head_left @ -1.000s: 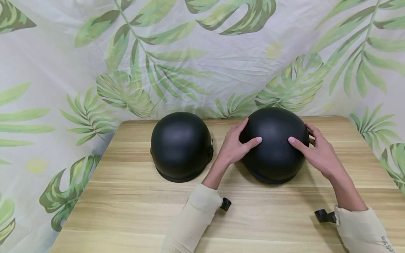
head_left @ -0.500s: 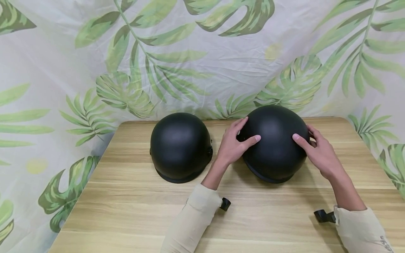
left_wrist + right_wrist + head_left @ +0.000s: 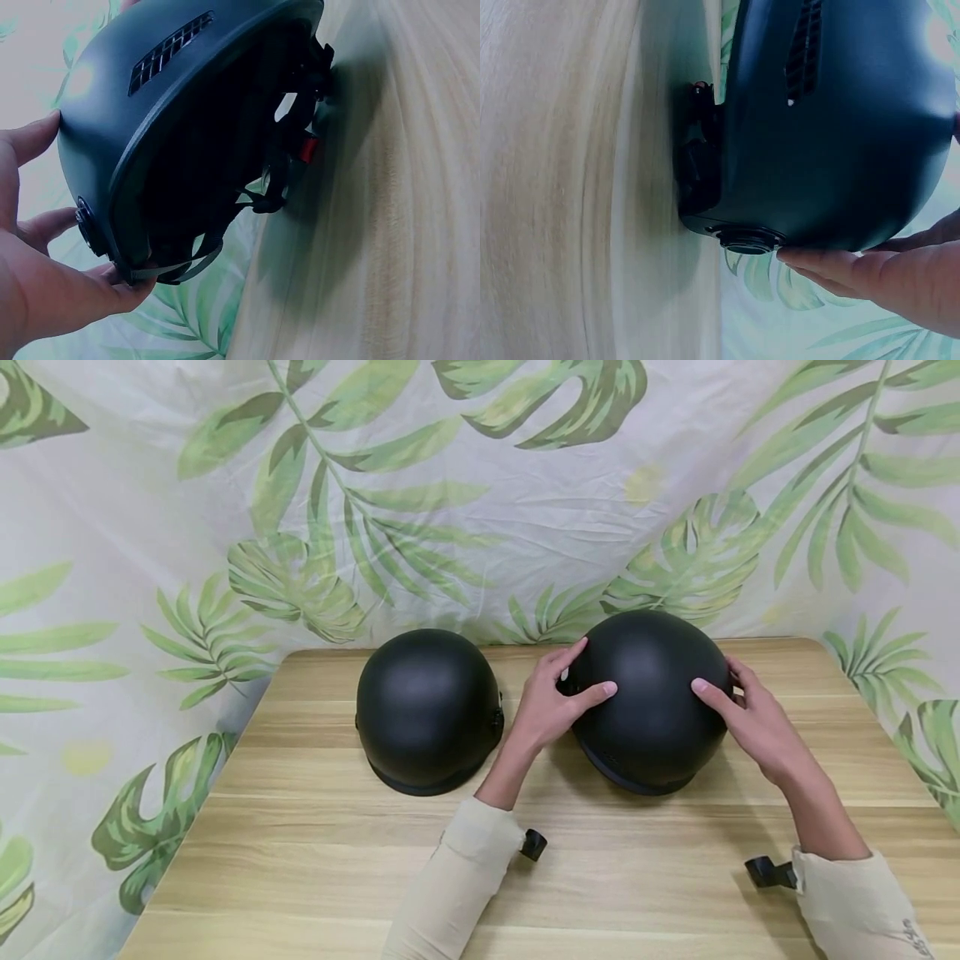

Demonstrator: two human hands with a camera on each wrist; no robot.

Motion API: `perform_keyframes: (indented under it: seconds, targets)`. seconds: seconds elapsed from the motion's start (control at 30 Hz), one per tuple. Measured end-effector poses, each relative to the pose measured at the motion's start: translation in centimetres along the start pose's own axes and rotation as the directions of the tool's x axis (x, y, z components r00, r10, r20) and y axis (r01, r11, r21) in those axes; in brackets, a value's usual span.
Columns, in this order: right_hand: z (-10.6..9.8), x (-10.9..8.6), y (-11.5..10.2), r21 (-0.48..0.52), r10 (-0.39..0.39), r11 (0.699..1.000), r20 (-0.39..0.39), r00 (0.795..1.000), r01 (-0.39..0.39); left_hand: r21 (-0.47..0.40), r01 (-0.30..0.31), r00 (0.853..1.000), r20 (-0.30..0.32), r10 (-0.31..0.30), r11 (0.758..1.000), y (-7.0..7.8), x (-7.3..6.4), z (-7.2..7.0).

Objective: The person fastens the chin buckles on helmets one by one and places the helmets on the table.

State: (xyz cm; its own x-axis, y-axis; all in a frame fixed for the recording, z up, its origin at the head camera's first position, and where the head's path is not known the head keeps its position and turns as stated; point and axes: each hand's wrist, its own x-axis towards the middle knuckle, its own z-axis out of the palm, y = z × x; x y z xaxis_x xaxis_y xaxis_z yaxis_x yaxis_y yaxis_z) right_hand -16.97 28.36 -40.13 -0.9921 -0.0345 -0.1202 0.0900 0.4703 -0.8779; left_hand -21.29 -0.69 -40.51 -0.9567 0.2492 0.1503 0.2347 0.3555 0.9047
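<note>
A black helmet (image 3: 651, 718) is held between both hands at the right of the table in the head view. My left hand (image 3: 543, 706) grips its left side, thumb on the shell and fingers at the edge. Opposite, my right hand (image 3: 761, 727) grips the right side, thumb on the shell. In the left wrist view the helmet (image 3: 105, 112) is tilted, its dark inside showing above hanging straps (image 3: 270, 199) and a red buckle piece (image 3: 308, 148). A grille vent (image 3: 805, 56) and a round side fitting (image 3: 748, 240) show in the right wrist view.
A second black helmet (image 3: 427, 714) stands on the wooden table (image 3: 315, 868), left of the held one. Behind the table hangs a leaf-patterned cloth (image 3: 555, 518). Black wrist mounts (image 3: 768, 872) stick out from both sleeves.
The held helmet has tilted and risen slightly, showing more of its left lower edge. My right thumb has shifted a little to the right. The other helmet stays in place.
</note>
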Motion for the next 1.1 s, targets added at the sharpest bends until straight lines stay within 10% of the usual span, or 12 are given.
perform_keyframes:
  seconds: [0.9,1.1]
  targets:
    - [-0.5,-1.0,-0.5,-0.081,-0.072,0.994,-0.047,0.996,0.068,-0.180,-0.233,0.968,-0.135,0.210,0.956,1.5,-0.2,-0.3]
    - [-0.5,-0.9,-0.4,-0.071,-0.071,0.995,-0.031,0.997,0.069,-0.275,-0.167,0.978,-0.170,0.123,0.947,1.6,-0.2,0.0]
